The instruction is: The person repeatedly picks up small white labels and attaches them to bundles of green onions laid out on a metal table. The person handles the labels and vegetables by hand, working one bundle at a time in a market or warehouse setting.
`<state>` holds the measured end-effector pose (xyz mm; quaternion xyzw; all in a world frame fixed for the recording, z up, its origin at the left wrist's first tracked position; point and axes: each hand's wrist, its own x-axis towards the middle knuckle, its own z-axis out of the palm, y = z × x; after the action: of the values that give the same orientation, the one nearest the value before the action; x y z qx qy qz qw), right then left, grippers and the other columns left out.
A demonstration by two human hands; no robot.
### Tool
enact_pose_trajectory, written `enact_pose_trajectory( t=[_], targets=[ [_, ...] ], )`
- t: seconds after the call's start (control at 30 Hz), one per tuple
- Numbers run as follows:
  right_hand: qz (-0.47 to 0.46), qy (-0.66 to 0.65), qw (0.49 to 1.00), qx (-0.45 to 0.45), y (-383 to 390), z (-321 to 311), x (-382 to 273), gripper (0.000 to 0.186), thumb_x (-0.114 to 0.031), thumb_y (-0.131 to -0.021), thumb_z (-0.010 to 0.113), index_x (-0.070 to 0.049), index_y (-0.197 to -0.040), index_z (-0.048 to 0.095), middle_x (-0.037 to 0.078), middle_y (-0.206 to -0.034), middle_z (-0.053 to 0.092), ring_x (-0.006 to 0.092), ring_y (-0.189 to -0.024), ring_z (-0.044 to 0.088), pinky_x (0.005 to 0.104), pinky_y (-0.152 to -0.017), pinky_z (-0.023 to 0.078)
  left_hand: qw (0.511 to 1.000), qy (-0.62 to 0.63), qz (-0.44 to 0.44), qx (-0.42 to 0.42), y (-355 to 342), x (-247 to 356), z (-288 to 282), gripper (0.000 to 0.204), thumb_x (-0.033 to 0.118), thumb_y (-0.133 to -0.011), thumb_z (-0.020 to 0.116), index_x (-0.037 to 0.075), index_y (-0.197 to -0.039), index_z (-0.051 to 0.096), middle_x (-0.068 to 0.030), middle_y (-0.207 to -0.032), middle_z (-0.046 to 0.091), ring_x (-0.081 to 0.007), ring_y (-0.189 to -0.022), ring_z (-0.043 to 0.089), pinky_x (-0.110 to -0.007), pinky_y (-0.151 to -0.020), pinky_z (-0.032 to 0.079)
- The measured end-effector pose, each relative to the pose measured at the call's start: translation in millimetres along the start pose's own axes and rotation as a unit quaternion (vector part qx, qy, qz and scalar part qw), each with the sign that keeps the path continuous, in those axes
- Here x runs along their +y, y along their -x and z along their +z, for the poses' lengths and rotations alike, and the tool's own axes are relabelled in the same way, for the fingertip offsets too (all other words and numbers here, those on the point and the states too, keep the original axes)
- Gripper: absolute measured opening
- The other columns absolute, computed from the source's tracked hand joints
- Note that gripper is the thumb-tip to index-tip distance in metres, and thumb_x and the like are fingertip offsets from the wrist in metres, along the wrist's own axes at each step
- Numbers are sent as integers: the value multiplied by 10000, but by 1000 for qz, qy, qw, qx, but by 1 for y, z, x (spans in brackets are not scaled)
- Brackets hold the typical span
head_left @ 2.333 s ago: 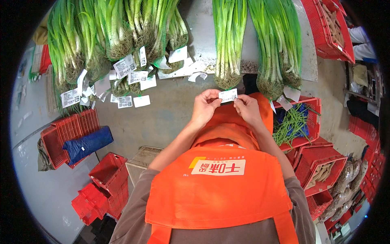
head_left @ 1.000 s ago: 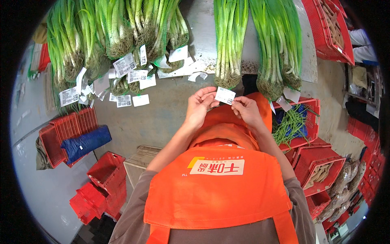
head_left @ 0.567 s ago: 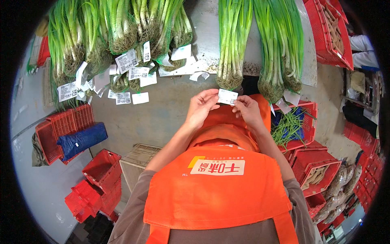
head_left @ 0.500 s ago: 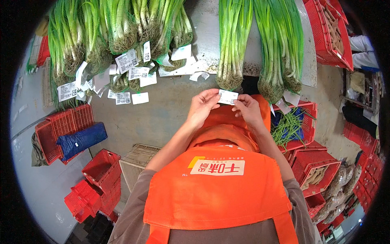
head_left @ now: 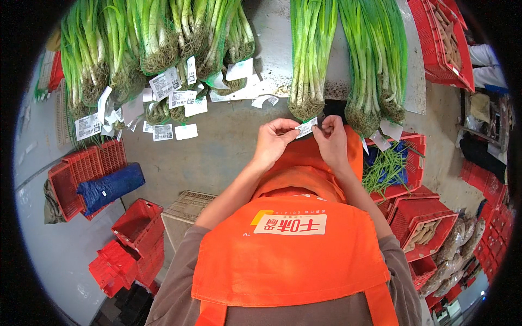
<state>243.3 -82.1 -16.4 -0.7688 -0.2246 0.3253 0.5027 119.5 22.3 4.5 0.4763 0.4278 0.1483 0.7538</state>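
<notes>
A white printed label (head_left: 306, 128) hangs at the root end of a bunch of long green scallions (head_left: 310, 65) in green netting. My left hand (head_left: 276, 142) pinches the label's left end between thumb and fingers. At its right edge, my right hand (head_left: 330, 142) is closed, thumb against the label and fingers curled; the exact contact is hard to make out. The label sits tilted, its right end higher. Beside this bunch lie more netted scallions (head_left: 375, 70), roots toward me, with white tags (head_left: 391, 129) below them.
The scallions lie on a metal table (head_left: 272, 43). Several tagged bunches (head_left: 157, 43) fill its left side. Red crates (head_left: 136, 225) stand at the lower left near a beige crate (head_left: 187, 206). A crate of green stalks (head_left: 386, 168) is to my right, with more crates (head_left: 421, 223) behind.
The label has turned from nearly level to tilted, its right end raised. My right hand has shifted slightly and its fingers have curled more upright. My left hand still pinches the label.
</notes>
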Motion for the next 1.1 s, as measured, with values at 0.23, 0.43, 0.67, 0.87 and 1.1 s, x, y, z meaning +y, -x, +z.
enact_pose_trajectory(
  t=[0.23,0.43,0.67,0.87,1.1],
  targets=[
    [100,-130,975,-149,5,4,-21,103,-69,-848,573,9,-913,560,41,-833,588,94,-708,567,232,-581,483,999,6,-8,-31,2,3,0,133,-36,-797,603,-9,-920,647,-51,-856,652,-93,-772,590,-229,-723,479],
    [87,-98,977,-168,5,1,-17,104,-60,-860,553,16,-930,564,37,-831,596,95,-721,568,230,-624,484,999,6,-8,-46,3,1,-3,136,-25,-818,588,-13,-941,648,-57,-869,656,-100,-782,596,-239,-742,486],
    [56,-125,973,-186,6,0,-20,120,-87,-885,532,17,-936,560,45,-835,599,100,-741,575,240,-664,488,997,-35,42,-49,3,0,-3,113,-6,-819,602,-14,-921,651,-47,-845,651,-99,-762,586,-242,-736,486],
    [50,-191,964,-180,6,0,-22,144,-90,-892,514,46,-925,548,65,-819,602,123,-727,600,248,-676,490,978,-159,132,-32,5,5,0,88,2,-800,627,-10,-883,652,-54,-858,631,-114,-782,577,-245,-731,471],
    [54,-164,966,-193,4,-3,-18,136,-78,-891,505,41,-928,559,70,-844,617,126,-777,607,252,-695,491,968,-198,152,-28,6,10,3,76,2,-787,633,-15,-861,643,-72,-877,609,-135,-796,576,-258,-729,466]
  ],
)
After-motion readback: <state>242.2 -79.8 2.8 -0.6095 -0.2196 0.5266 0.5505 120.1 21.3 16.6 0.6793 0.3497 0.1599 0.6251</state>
